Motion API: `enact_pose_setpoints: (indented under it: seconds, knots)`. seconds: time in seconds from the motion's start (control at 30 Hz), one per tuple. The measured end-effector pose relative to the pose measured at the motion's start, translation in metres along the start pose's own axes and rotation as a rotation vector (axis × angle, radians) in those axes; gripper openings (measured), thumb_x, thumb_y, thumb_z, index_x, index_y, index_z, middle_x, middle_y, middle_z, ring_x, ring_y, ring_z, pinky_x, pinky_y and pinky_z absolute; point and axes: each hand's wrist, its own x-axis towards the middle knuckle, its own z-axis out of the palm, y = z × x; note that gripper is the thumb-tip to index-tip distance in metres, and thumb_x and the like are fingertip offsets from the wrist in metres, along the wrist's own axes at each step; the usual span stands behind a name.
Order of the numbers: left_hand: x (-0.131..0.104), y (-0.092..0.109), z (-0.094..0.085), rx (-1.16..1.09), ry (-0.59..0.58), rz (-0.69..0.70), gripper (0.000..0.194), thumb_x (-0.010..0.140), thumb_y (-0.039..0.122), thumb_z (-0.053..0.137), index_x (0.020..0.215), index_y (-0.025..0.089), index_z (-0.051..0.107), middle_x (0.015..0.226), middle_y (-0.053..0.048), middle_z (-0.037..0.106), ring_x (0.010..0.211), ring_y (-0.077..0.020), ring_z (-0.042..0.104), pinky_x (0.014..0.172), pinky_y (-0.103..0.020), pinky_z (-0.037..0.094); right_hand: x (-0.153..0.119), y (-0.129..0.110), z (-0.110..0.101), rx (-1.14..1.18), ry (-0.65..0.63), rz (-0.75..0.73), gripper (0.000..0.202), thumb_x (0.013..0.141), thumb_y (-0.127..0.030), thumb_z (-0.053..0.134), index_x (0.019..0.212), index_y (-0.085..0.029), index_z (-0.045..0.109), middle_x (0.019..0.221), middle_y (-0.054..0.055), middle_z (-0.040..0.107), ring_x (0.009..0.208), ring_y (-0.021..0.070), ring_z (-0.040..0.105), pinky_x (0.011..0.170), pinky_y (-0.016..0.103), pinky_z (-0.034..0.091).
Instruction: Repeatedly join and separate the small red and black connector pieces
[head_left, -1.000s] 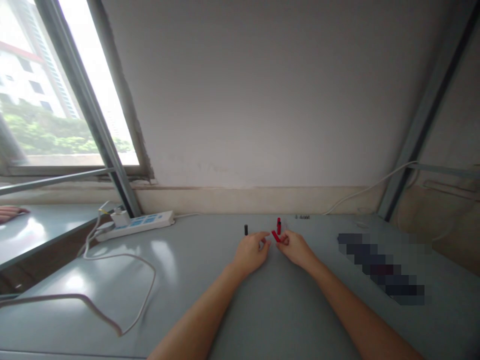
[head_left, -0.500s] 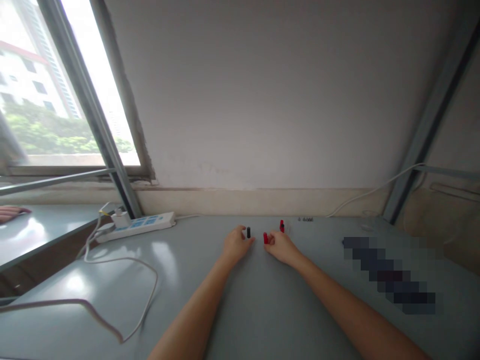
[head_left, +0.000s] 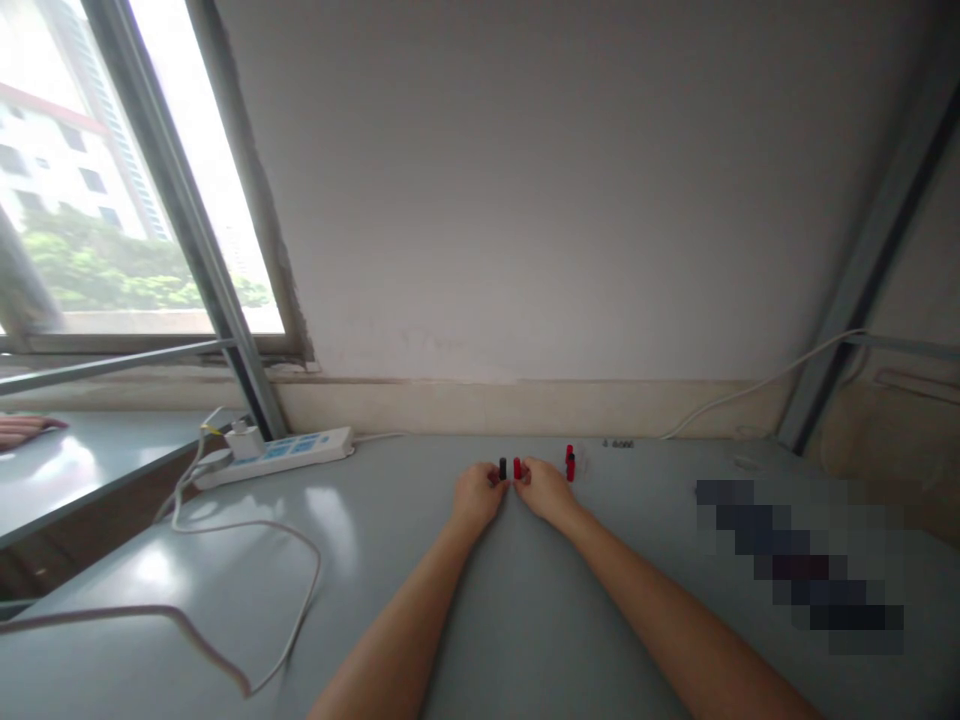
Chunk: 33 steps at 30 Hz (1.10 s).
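In the middle of the grey tabletop (head_left: pixel 480 620), my left hand (head_left: pixel 478 495) has its fingers closed on a small upright black cylinder (head_left: pixel 502 468). Just to the right, my right hand (head_left: pixel 545 490) pinches a small upright red cylinder (head_left: pixel 517 467). The two cylinders stand side by side with a narrow gap between them. Beyond my right hand lie more small red pieces (head_left: pixel 570 464) with a black part among them. They are too small to name more exactly.
Several tiny dark pieces (head_left: pixel 619 443) lie near the wall. A white power strip (head_left: pixel 300 450) with plugs sits at the back left, its cable (head_left: pixel 315 570) looping over the table. On the right is a pixelated dark patch (head_left: pixel 795 560). Metal posts (head_left: pixel 862 270) frame the desk.
My right hand has moved left with the red cylinder, bringing it close to the black one. My left hand's fingers have closed on the black cylinder. The view has shifted slightly.
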Motion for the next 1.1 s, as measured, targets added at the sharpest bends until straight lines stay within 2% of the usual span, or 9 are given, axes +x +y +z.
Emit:
enact_pose_setpoints:
  seconds: [0.13, 0.43, 0.63, 0.77, 0.87, 1.1]
  knots:
    - [0.000, 0.000, 0.001, 0.052, -0.038, -0.022, 0.013, 0.070, 0.022, 0.057, 0.076, 0.014, 0.064, 0.078, -0.005, 0.065, 0.073, -0.0155, 0.057, 0.063, -0.023, 0.035, 0.001, -0.001, 0.000, -0.011, -0.022, 0.007, 0.014, 0.072, -0.020, 0.049, 0.082, -0.016, 0.059, 0.086, 0.007, 0.065, 0.079, 0.0173, 0.059, 0.061, 0.023, 0.036]
    - [-0.001, 0.002, 0.000, 0.131, -0.037, -0.024, 0.019, 0.072, 0.030, 0.056, 0.074, 0.014, 0.063, 0.079, -0.006, 0.063, 0.077, -0.0177, 0.057, 0.064, -0.025, 0.036, 0.004, -0.003, -0.001, -0.052, -0.073, 0.028, 0.018, 0.074, -0.024, 0.049, 0.087, -0.016, 0.060, 0.086, 0.007, 0.066, 0.084, 0.0186, 0.059, 0.064, 0.025, 0.038]
    - [-0.005, 0.004, -0.006, 0.206, -0.067, -0.018, 0.024, 0.073, 0.032, 0.053, 0.088, 0.015, 0.062, 0.092, -0.008, 0.062, 0.090, -0.0204, 0.055, 0.074, -0.027, 0.038, -0.004, -0.002, -0.004, -0.079, -0.037, 0.007, 0.027, 0.074, -0.025, 0.052, 0.098, -0.013, 0.056, 0.092, 0.009, 0.064, 0.088, 0.0182, 0.057, 0.071, 0.025, 0.038]
    - [-0.013, 0.011, -0.015, 0.286, -0.082, -0.028, 0.031, 0.074, 0.030, 0.052, 0.099, 0.014, 0.058, 0.102, -0.010, 0.060, 0.100, -0.0243, 0.050, 0.081, -0.032, 0.038, -0.021, 0.000, -0.017, -0.128, -0.032, -0.084, 0.026, 0.075, -0.023, 0.051, 0.098, -0.012, 0.056, 0.096, 0.011, 0.062, 0.089, 0.0180, 0.056, 0.074, 0.025, 0.038]
    - [-0.019, 0.018, -0.021, 0.348, -0.085, -0.013, 0.032, 0.075, 0.029, 0.050, 0.100, 0.011, 0.057, 0.104, -0.012, 0.058, 0.102, -0.0254, 0.049, 0.082, -0.033, 0.038, -0.035, 0.005, -0.031, -0.134, -0.053, -0.134, 0.023, 0.076, -0.023, 0.049, 0.096, -0.013, 0.058, 0.094, 0.010, 0.063, 0.087, 0.0176, 0.057, 0.073, 0.025, 0.038]
    - [-0.026, 0.035, -0.030, 0.400, -0.144, 0.036, 0.026, 0.079, 0.027, 0.041, 0.087, 0.011, 0.061, 0.092, -0.014, 0.063, 0.091, -0.0246, 0.056, 0.076, -0.032, 0.041, -0.053, 0.024, -0.056, -0.120, -0.094, -0.011, 0.027, 0.078, -0.024, 0.047, 0.100, -0.013, 0.057, 0.091, 0.010, 0.064, 0.084, 0.0179, 0.058, 0.071, 0.026, 0.039]
